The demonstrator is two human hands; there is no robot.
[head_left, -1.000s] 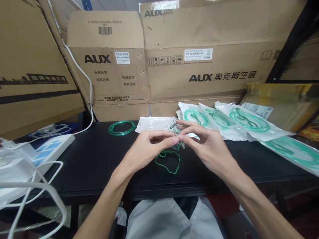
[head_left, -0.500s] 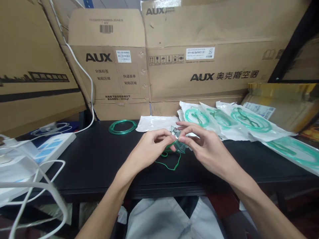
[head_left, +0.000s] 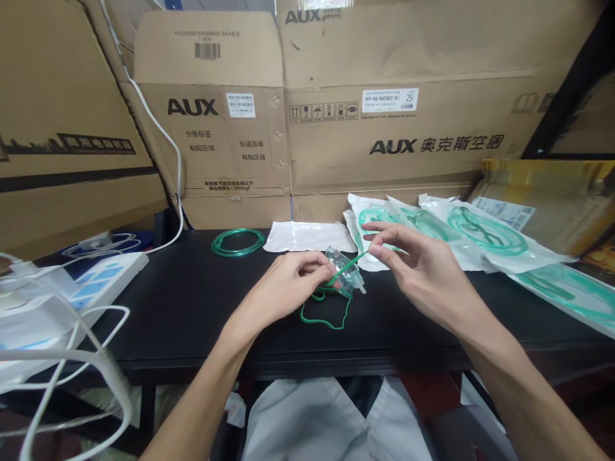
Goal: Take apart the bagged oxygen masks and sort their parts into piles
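Observation:
My left hand (head_left: 300, 276) is closed on a clear plastic oxygen mask (head_left: 346, 275), gripping it by its left side; the fingertips are partly hidden. A pale nozzle points from the mask down to the right. To the right, my right hand (head_left: 408, 256) pinches one end of a green elastic strap (head_left: 354, 261) between thumb and forefinger, its other fingers stretched out. That part of the strap runs straight from the mask to the pinch. The rest hangs in a loose loop below the mask, over the black table (head_left: 202, 320).
Coiled green tubing (head_left: 237, 243) lies at the back left, beside a flat white pouch (head_left: 307, 237). Several clear-fronted packs (head_left: 490, 230) with green tubing are piled at the right. A white power strip (head_left: 108, 278) with loose cables occupies the left. Cardboard boxes (head_left: 331, 153) wall the back.
My right hand has moved off the mask, up and to the right, drawing the green strap out taut. The left hand stays in place on the mask.

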